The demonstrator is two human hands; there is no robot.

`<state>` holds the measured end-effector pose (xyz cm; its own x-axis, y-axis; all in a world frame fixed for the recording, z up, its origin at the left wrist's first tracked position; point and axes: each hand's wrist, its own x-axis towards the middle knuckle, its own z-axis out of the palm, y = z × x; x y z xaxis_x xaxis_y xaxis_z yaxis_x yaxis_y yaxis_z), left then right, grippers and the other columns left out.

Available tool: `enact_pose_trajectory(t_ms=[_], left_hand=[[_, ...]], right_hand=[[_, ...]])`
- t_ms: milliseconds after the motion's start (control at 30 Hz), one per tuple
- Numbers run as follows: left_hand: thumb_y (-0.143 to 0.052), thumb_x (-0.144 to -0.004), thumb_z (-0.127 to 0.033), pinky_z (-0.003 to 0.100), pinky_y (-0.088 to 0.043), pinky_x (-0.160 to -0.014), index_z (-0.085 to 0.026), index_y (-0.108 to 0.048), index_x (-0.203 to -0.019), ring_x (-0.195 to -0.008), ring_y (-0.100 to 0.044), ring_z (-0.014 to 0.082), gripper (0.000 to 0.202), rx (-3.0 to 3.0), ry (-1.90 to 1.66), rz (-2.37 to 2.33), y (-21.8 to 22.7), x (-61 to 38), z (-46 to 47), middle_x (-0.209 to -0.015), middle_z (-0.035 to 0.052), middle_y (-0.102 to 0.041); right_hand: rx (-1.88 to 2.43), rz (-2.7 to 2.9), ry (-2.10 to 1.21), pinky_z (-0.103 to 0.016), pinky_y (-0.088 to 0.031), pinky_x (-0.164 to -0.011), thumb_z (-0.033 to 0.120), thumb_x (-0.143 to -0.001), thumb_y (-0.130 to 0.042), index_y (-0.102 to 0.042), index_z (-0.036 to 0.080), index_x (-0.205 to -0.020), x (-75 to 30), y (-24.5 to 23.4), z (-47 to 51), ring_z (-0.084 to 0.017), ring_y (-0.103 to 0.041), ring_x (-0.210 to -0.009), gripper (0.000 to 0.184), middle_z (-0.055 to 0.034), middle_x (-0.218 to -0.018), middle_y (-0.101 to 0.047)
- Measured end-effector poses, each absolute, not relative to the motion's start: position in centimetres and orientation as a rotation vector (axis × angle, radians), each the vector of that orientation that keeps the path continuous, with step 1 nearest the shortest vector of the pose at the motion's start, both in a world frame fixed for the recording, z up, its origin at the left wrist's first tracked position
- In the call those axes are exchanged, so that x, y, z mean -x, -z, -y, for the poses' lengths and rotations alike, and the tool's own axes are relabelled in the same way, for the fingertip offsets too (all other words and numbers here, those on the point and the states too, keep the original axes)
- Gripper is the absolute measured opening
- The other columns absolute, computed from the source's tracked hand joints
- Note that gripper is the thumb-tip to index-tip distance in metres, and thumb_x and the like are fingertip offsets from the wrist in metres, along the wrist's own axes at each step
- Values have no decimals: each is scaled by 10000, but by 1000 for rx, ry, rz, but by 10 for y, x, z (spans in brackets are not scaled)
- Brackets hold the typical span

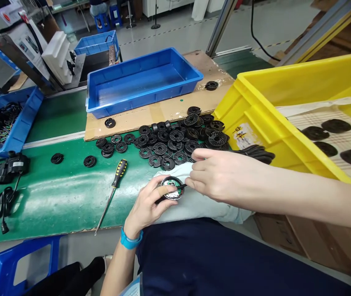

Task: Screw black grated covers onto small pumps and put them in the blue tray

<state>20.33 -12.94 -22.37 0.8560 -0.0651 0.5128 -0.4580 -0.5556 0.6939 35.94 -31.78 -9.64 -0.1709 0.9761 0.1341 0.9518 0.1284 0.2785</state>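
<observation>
One bare left hand (147, 203), rising from below, curls around a shallow, round black casing (179, 196), green-and-white inside, over pale-blue cloth (200, 207); the right hand (214, 174), stretched across, pinches a smooth black cable (181, 186) beside it; ridged black plastic discs (177, 135) lie heaped beyond.
</observation>
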Motion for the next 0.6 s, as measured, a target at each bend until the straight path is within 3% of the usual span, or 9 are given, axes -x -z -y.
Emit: enact_pose_trajectory(t_ms=[200, 400, 600], left_hand=[[-671, -1002, -335, 439, -631, -979, -225, -625, -1280, -1229, -683, 262, 303, -2160, -559, 382, 223, -203, 129, -1348, 157, -636], [-692, -991, -315, 430, -626, -988, -221, -625, -1277, -1248, -675, 268, 308, -2144, -534, 402, 223, -204, 131, -1357, 156, -636], [-763, -936, -423, 460, -607, -1053, -244, -426, -1502, -1267, -693, 286, 683, -2039, -584, 244, 232, -200, 137, -1363, 156, -679]], right_hand=[[-1908, -2385, -431, -363, -300, -761, 26, -1071, -307, -661, 175, -804, -365, 98, 309, -186, -451, -613, 468, 5, -656, -573], [-1943, -2407, -524, -360, -310, -749, 23, -1073, -290, -666, 150, -779, -360, 106, 314, -185, -467, -598, 494, -4, -634, -560], [-1952, -2424, -560, -362, -332, -752, 27, -1074, -298, -663, 151, -788, -357, 110, 317, -180, -468, -594, 480, -2, -625, -557]])
